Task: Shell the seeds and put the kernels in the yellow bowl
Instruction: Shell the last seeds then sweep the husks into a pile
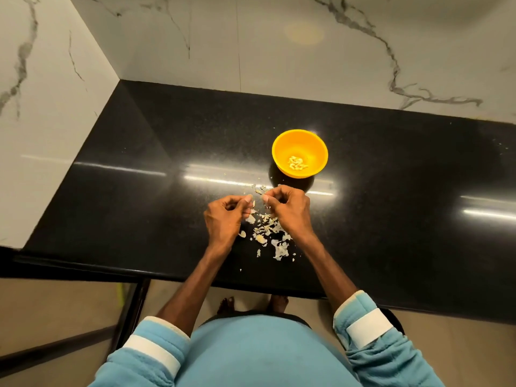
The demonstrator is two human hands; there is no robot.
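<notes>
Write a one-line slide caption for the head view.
Both hands work a seed above scattered shells, kernels in the yellow bowl.

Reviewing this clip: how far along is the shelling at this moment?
Partly done. A small cluster of kernels already lies in the yellow bowl, and broken shells litter the black counter beneath the hands. In hand: the left hand and right hand are pinched together near a small piece; whether it is seed or shell is too small to tell. No separate pile of unshelled seeds is clearly visible, so the remainder cannot be judged.
</notes>
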